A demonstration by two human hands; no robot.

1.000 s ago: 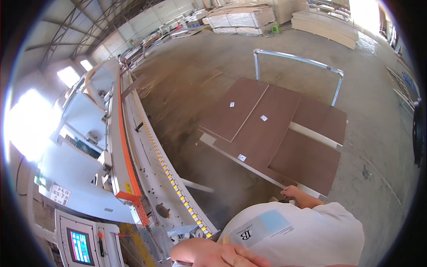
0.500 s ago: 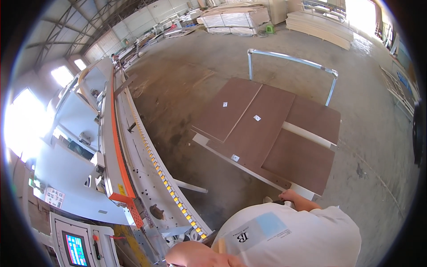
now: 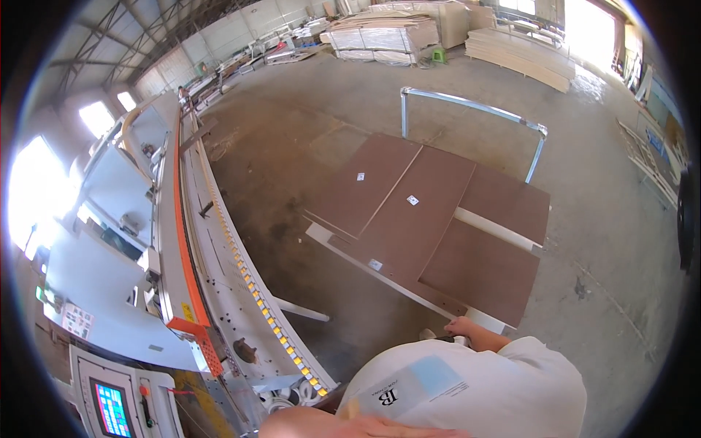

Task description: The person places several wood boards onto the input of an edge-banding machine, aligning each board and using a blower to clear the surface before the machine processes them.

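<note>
My right hand (image 3: 461, 328) is closed beside the near edge of a stack of brown panels (image 3: 394, 219). Something small, pale and dark shows next to its fingers, but I cannot make out its kind. My left hand (image 3: 409, 427) lies across the front of my white shirt (image 3: 482, 387), fingers stretched to the right and partly cut off by the lower edge. A small yellowish thing (image 3: 353, 406) shows just above it. The panels lie overlapping, with small white labels (image 3: 412, 200) on them and pale edges below.
A long machine (image 3: 219, 248) with an orange rail and a row of yellow-and-white blocks runs along the left. Its control panel (image 3: 113, 409) has a lit screen. A metal frame (image 3: 475, 102) rises behind the panels. Stacked boards (image 3: 518, 55) stand farther back on the concrete floor.
The view has shifted slightly, so the panels and machine sit a little lower and farther left. My left hand has moved right across the shirt. My right hand stays near the panel edge.
</note>
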